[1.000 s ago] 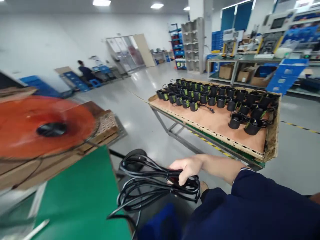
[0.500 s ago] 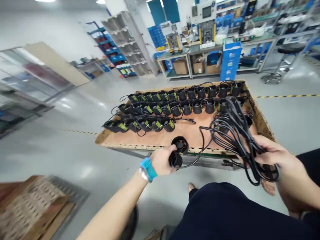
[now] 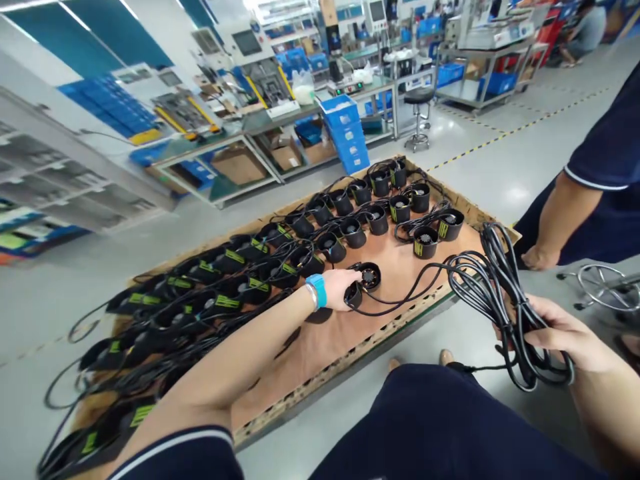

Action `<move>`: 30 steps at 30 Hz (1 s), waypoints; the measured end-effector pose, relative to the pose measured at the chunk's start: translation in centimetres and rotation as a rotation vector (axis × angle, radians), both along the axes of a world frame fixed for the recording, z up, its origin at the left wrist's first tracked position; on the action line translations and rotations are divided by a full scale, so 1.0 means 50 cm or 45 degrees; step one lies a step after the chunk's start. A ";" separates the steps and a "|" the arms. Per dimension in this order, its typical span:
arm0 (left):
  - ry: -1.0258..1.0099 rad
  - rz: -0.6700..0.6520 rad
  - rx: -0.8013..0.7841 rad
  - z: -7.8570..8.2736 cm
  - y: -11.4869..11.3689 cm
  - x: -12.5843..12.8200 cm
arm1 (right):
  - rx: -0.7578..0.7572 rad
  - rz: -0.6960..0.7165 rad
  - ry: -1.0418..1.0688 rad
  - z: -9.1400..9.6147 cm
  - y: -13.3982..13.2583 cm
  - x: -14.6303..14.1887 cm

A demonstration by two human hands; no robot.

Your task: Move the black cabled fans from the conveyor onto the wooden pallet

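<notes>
My left hand (image 3: 340,288), with a blue wristband, is closed round a black round fan unit (image 3: 364,281) and holds it over the brown board (image 3: 340,333) of a low cart. My right hand (image 3: 555,333) grips a coiled bundle of black cable (image 3: 500,293) that runs to that unit. Rows of the same black units with yellow-green labels (image 3: 320,240) cover the board behind and to the left of my left hand.
Another person in dark blue (image 3: 595,173) stands at the right of the cart, one hand hanging near its corner. A stool base (image 3: 607,288) sits at the right. Workbenches with boxes and blue bins (image 3: 345,130) line the back.
My view swung from a green bench and orange reel to the cart. My left hand took the black unit and carried it out over the board. My right hand still holds the cable coil.
</notes>
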State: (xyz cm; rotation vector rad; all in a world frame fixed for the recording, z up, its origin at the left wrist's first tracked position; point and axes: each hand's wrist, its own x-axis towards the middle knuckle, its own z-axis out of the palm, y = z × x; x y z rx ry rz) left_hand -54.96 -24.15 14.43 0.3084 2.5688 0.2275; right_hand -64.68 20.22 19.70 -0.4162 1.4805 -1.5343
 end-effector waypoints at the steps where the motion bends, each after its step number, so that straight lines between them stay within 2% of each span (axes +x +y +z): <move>1: -0.004 0.004 0.017 -0.006 -0.009 0.002 | 0.029 -0.030 -0.025 -0.004 -0.001 0.016; 7: -0.024 0.004 0.018 -0.015 -0.053 0.025 | 0.119 -0.189 -0.092 -0.004 -0.034 0.065; 14: 0.010 0.042 0.021 -0.020 -0.050 0.025 | 0.161 -0.149 -0.024 0.002 -0.084 0.054; 16: -0.026 0.062 0.095 -0.015 -0.056 0.022 | 0.187 -0.159 -0.021 -0.002 -0.088 0.049; 20: -0.143 0.112 0.365 0.004 -0.068 0.000 | 0.262 -0.219 -0.007 -0.011 -0.091 0.040; 23: 0.007 0.224 0.446 0.000 -0.047 -0.037 | 0.262 -0.210 -0.009 -0.014 -0.099 0.034; 28: 0.103 0.219 0.400 -0.043 0.014 -0.091 | 0.241 -0.159 -0.004 -0.006 -0.118 0.032; 30: 0.150 0.281 0.413 -0.054 0.025 -0.100 | 0.232 -0.166 -0.005 -0.001 -0.124 0.033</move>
